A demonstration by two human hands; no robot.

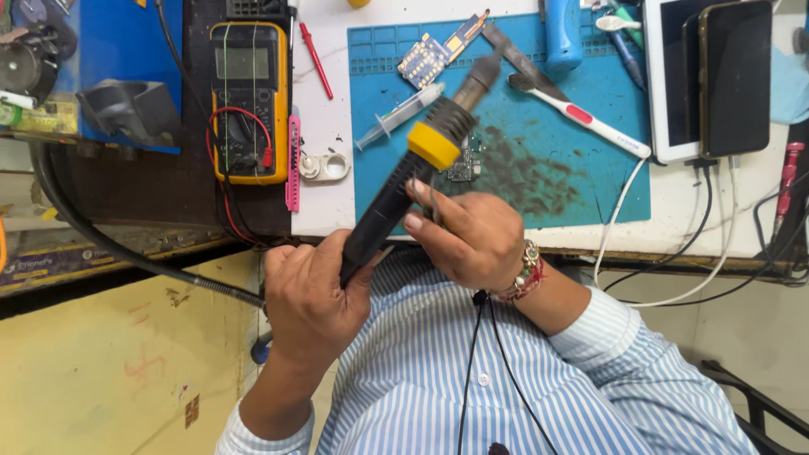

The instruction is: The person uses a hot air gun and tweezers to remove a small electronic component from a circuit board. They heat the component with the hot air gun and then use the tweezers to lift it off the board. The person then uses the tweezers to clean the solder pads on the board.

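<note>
Hot-air handpiece (421, 160): black body, yellow collar, metal nozzle at the far end; held slanted above the near edge of the tabletop (337, 126), nozzle aimed up and away over the blue work mat (590, 177); a thick black hose (126, 253) is seen running from the lower end off to the left.

Left hand (308, 295): fingers wrapped tight around the lower grip of the handpiece; clamped on it.

Right hand (468, 236): set just beside the handpiece below the yellow collar, fingertips curled against the body; touching it; whether anything thin is pinched between the fingers cannot be told; a beaded band is worn at the wrist.

On the mat, under and beyond the nozzle: a small circuit board (463, 164) partly hidden by the handpiece; a second board with gold pads (425, 59) near the far edge; a clear syringe (396, 118) lying at the mat's left border; a white toothbrush (581, 118) lying diagonally; the mat surface is darkly stained at centre.

Left of the mat: a yellow multimeter (249, 101) with red and black leads; a pink strip just beside it.

Right of the mat: a white tablet (674, 84) with a dark phone (735, 76) resting on it; cables hang from them over the tabletop's near edge.
</note>
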